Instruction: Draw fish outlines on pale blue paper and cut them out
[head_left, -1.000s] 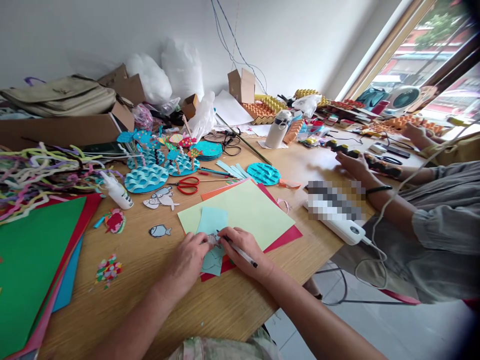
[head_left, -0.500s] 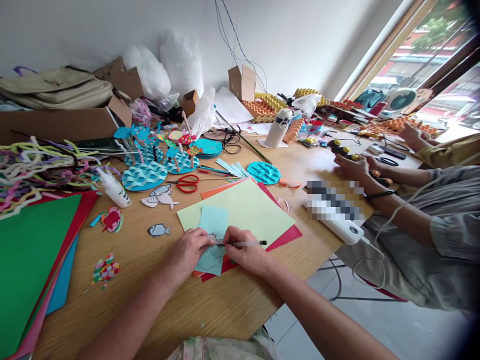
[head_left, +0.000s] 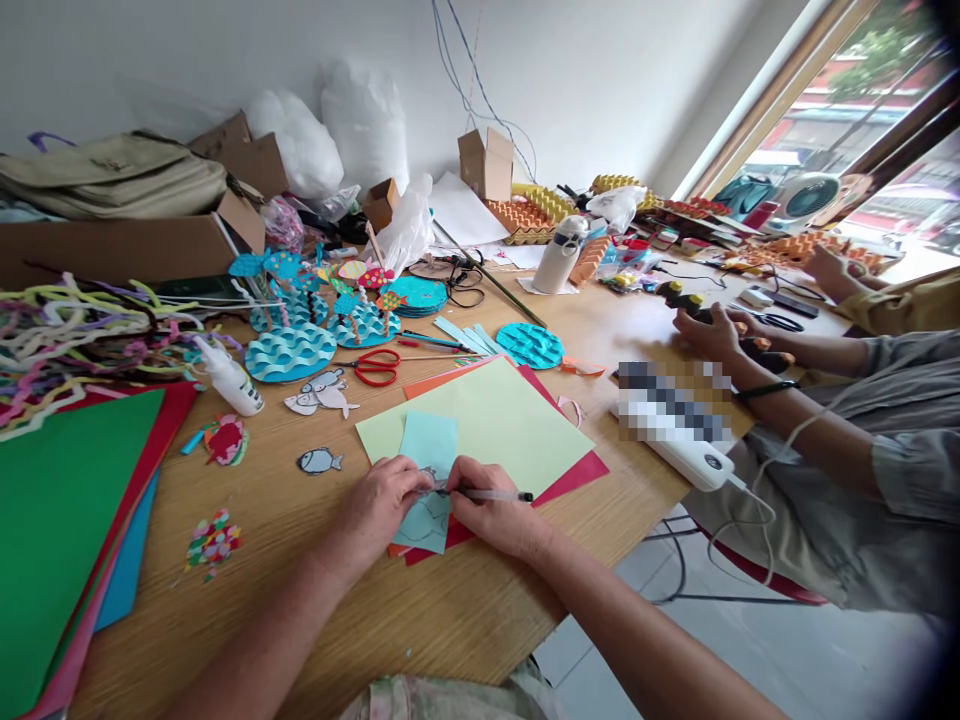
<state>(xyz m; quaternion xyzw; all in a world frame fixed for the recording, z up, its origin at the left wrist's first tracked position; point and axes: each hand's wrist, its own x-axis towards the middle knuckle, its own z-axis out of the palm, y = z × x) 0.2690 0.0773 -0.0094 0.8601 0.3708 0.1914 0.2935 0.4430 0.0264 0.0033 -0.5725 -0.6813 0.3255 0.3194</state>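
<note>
My right hand is closed around a pen, its tip on a light blue strip of paper. Pencilled outlines show on the lower part of that strip. My left hand pinches a small paper fish cutout against the strip, its fingers largely covering the cutout. Under the strip lie a pale green sheet and, below it, red and orange sheets. Left of my hands a grey paper fish lies on the table, with more fish cutouts behind it.
Red-handled scissors, a glue bottle and blue wavy discs stand beyond my hands. Coloured sheets and paper scraps lie left. A white power strip edges the table at right, near a co-worker's hands.
The pen has tilted slightly as my right hand makes a small movement on the blue paper. My left hand stays in place.
</note>
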